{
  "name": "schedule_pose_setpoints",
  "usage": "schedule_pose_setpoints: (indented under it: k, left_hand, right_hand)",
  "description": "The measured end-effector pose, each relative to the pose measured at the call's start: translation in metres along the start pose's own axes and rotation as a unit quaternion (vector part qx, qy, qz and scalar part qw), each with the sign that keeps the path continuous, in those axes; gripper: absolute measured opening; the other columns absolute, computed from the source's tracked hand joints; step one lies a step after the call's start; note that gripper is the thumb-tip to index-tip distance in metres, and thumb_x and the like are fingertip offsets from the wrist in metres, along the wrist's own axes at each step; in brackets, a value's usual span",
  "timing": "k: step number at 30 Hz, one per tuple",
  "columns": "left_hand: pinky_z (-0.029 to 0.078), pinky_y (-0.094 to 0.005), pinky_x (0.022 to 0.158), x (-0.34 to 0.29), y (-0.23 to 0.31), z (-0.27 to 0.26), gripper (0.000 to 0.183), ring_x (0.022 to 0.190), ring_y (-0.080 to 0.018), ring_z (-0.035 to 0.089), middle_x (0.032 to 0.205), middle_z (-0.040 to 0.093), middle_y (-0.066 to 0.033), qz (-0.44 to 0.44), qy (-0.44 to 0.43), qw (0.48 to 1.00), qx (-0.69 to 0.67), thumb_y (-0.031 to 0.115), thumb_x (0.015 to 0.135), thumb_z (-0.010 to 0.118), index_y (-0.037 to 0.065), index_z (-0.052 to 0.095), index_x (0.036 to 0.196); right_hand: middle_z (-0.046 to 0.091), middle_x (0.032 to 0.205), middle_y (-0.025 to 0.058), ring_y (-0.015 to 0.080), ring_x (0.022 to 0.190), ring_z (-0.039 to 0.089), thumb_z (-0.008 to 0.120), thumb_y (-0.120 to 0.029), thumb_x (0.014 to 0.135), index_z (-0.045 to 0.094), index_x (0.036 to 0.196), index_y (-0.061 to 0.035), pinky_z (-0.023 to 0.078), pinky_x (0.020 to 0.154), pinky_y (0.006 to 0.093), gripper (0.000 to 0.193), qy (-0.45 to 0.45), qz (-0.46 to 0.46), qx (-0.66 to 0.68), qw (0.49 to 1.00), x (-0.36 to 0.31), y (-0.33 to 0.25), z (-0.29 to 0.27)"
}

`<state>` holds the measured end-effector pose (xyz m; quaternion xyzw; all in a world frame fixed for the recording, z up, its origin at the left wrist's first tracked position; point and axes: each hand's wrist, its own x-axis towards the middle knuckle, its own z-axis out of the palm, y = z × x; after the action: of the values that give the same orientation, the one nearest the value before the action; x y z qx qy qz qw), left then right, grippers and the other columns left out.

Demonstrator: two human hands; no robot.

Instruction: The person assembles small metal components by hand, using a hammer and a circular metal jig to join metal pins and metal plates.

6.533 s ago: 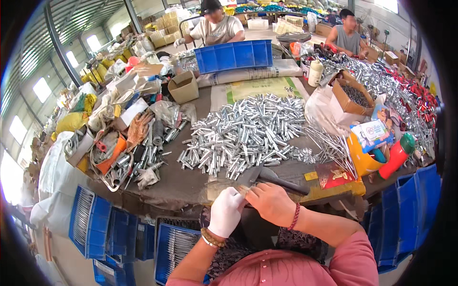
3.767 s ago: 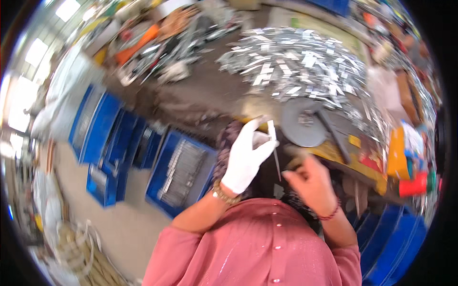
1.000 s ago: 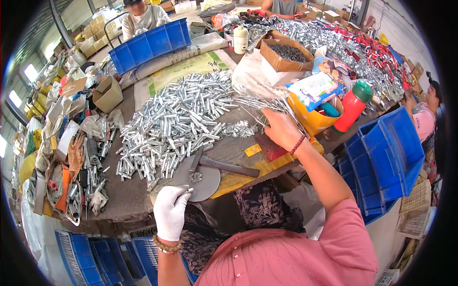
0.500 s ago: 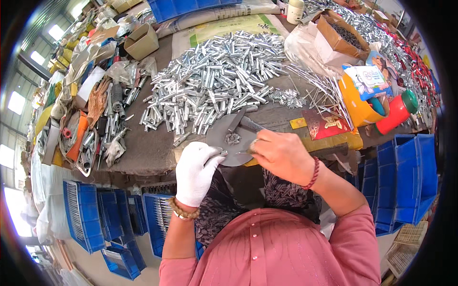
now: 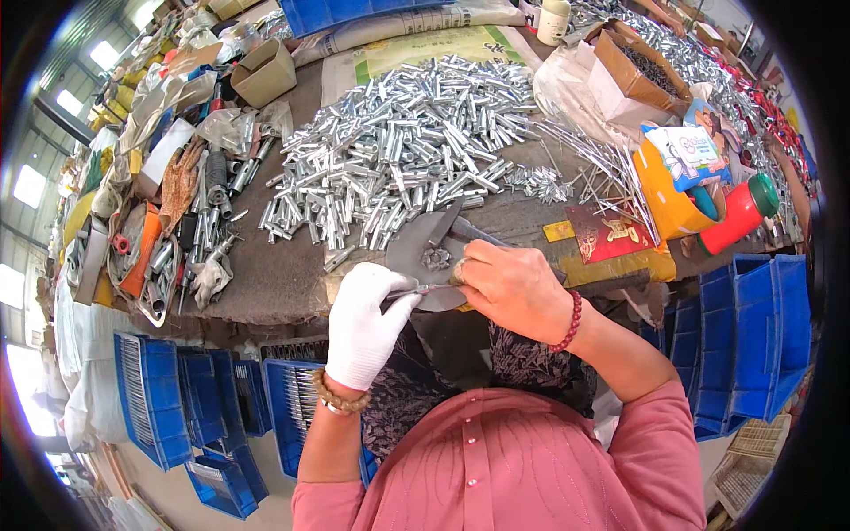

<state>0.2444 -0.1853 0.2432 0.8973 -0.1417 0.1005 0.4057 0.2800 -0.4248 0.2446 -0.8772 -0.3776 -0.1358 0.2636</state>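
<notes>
My left hand (image 5: 363,314), in a white knit glove, pinches a small silver metal piece at the near edge of the bench. My bare right hand (image 5: 522,290) is closed on a thin metal pin (image 5: 439,287), whose tip meets the piece in the left fingers. Just beyond them is a round grey metal plate (image 5: 405,250) with a little heap of small metal parts (image 5: 436,258) on it. A hammer (image 5: 445,223) lies across the plate's far side, its handle partly behind my right hand. A large pile of silver metal tubes (image 5: 398,146) spreads beyond the plate.
Long thin rods (image 5: 611,173), a red envelope (image 5: 611,235) and an orange container (image 5: 660,195) lie to the right. A cardboard box (image 5: 639,75) stands farther back. Tools and a glove (image 5: 181,181) clutter the left. Blue bins (image 5: 753,332) stand below the bench on both sides.
My hands have come together slightly. The pin in my right hand, which was a little apart from the left hand's piece, now meets it. The view has shifted slightly.
</notes>
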Motion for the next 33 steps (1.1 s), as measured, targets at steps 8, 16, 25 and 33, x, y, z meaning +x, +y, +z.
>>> schedule_pose_setpoints:
  k: [8,16,25,33]
  left_hand:
    - [0.051,-0.0372,0.080,-0.003,-0.003,0.004,0.015,0.089,-0.0277,0.065,0.093,0.066,-0.0112,0.006,0.006,1.000,0.017,0.005,0.084,0.081,0.002,0.076,0.098]
    - [0.051,-0.0400,0.080,-0.005,-0.007,0.012,0.012,0.087,-0.0309,0.065,0.088,0.067,-0.0111,0.014,0.035,0.999,-0.008,0.008,0.084,0.082,0.004,0.075,0.093]
    - [0.051,-0.0395,0.080,-0.001,-0.005,0.016,0.014,0.087,-0.0301,0.065,0.088,0.066,-0.0111,0.032,0.054,0.998,0.005,0.007,0.083,0.083,0.003,0.075,0.093]
    - [0.050,-0.0369,0.080,-0.009,0.002,0.012,0.015,0.088,-0.0282,0.062,0.089,0.063,-0.0109,0.015,0.050,0.998,0.027,-0.003,0.080,0.082,0.000,0.073,0.091]
  right_hand:
    - [0.058,0.093,0.0090,0.0300,0.079,0.069,0.068,-0.006,0.087,0.063,0.089,-0.0064,0.056,0.065,0.0427,0.005,-0.011,-0.013,0.010,1.000,0.003,0.002,-0.004]
    - [0.059,0.095,0.0095,0.0303,0.082,0.069,0.066,-0.007,0.087,0.064,0.092,-0.0060,0.057,0.067,0.0431,0.006,-0.028,-0.005,0.021,0.999,0.001,0.008,0.001]
    - [0.060,0.098,0.0079,0.0282,0.085,0.071,0.066,-0.006,0.084,0.064,0.092,-0.0077,0.058,0.069,0.0410,0.009,-0.017,-0.061,-0.009,0.998,0.008,0.012,0.002]
    - [0.059,0.095,0.0068,0.0271,0.090,0.070,0.066,-0.010,0.085,0.063,0.087,-0.0104,0.059,0.073,0.0405,0.004,-0.016,-0.073,0.012,0.997,0.008,0.005,0.009]
